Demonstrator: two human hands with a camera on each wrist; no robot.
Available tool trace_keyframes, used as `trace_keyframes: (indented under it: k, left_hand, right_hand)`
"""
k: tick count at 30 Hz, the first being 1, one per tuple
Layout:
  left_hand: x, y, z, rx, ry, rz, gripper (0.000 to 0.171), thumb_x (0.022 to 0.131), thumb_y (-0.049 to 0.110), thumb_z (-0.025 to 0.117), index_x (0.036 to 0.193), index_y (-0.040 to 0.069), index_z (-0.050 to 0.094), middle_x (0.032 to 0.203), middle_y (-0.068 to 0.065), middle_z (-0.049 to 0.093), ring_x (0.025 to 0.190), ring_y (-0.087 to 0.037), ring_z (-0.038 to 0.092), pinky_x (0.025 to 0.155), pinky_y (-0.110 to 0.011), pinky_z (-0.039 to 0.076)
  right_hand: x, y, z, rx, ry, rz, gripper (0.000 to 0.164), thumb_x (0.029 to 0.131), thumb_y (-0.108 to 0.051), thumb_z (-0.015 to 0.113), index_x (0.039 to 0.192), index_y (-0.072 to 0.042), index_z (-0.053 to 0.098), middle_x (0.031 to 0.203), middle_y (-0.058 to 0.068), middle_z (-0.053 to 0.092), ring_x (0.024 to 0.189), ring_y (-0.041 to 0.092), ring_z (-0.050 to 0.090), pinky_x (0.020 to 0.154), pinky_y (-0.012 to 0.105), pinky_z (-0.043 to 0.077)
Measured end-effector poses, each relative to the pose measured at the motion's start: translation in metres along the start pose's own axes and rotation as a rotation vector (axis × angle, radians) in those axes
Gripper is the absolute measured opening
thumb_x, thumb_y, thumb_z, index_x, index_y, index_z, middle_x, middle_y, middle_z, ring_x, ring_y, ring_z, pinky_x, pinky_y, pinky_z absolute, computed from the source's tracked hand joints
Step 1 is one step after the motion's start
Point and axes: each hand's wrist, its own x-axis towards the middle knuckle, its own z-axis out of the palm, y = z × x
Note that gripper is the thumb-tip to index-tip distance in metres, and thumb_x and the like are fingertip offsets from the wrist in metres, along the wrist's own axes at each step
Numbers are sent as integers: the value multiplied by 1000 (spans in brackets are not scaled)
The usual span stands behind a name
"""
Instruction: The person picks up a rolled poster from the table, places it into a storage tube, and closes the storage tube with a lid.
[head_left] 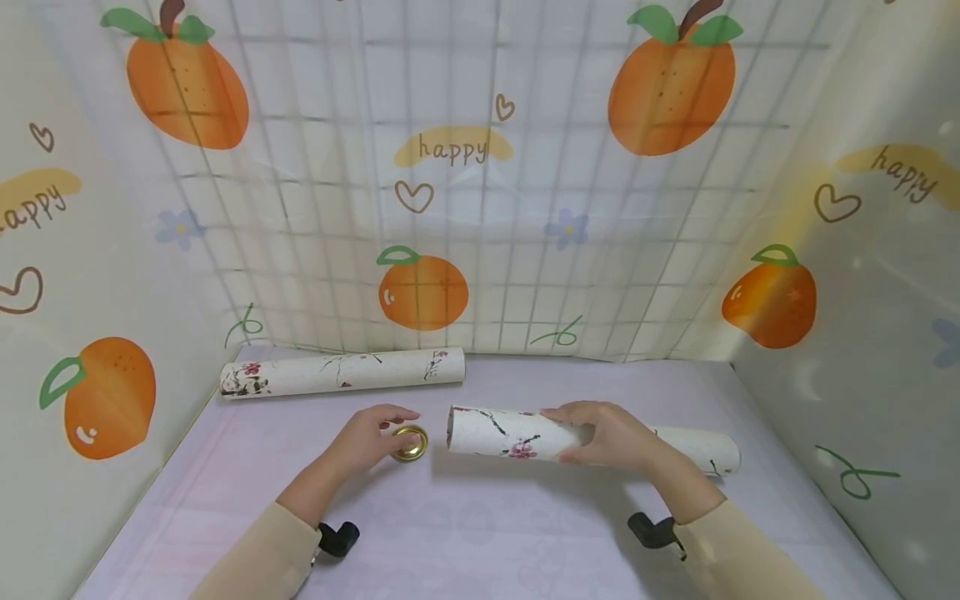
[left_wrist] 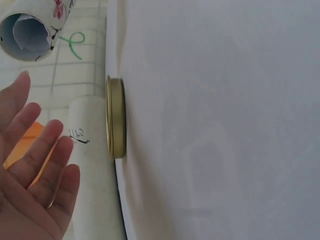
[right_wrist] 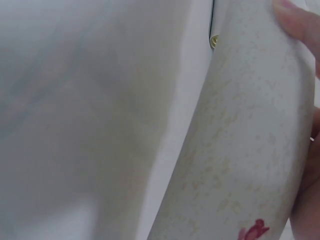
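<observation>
My right hand (head_left: 611, 437) grips a white cardboard tube (head_left: 517, 435) printed with dark branches and pink blossoms, thumb on the near side. In the left wrist view, that tube's end (left_wrist: 27, 37) faces left and is uncapped, with crumpled white paper (left_wrist: 32, 35) inside. A shadow under the tube suggests its left part is raised off the table. My left hand (head_left: 367, 437) hovers by a round gold metal lid (head_left: 410, 443) that lies on the table. Its fingers (left_wrist: 42, 145) are spread, loosely bent and apart from the lid in the left wrist view.
A second patterned tube (head_left: 341, 372) lies along the back left of the table. The table (head_left: 450, 533) has a pale lilac cover. Printed curtains with oranges (head_left: 423, 292) close off the back and both sides, a wire grid showing behind the rear one.
</observation>
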Motion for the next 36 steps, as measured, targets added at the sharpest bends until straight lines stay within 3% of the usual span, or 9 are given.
trace_keyframes:
  k: [13, 24, 30, 36]
  left_hand:
    - [14, -14, -4, 74, -81, -89, 46, 87, 36, 79, 127, 14, 70, 130, -5, 65, 123, -31, 58, 93, -48, 54]
    - [23, -21, -4, 102, -149, -117, 57, 81, 33, 85, 130, 10, 66, 128, -11, 64, 123, -33, 57, 105, -50, 45]
    - [27, -22, -2, 155, -193, -81, 62, 77, 27, 89, 131, 8, 65, 127, -13, 64, 121, -33, 58, 106, -49, 45]
    - [31, -24, 3, 218, -197, -38, 66, 71, 28, 92, 128, 9, 67, 122, -7, 66, 117, -28, 56, 105, -50, 43]
  right_hand:
    - [0, 4, 1, 2, -7, 7, 66, 76, -42, 87, 137, -28, 64, 129, -2, 66, 121, 25, 61, 99, 48, 50]
    - [0, 2, 0, 0, -12, 4, 66, 76, -40, 87, 136, -27, 64, 129, -2, 67, 120, 24, 61, 99, 48, 50]
    - [-1, 1, 0, -1, -14, 14, 66, 76, -40, 87, 136, -27, 65, 129, -2, 67, 121, 26, 61, 101, 50, 48]
    - [-1, 3, 0, -5, -9, 6, 66, 76, -42, 87, 136, -28, 65, 129, -3, 67, 122, 26, 61, 102, 50, 47]
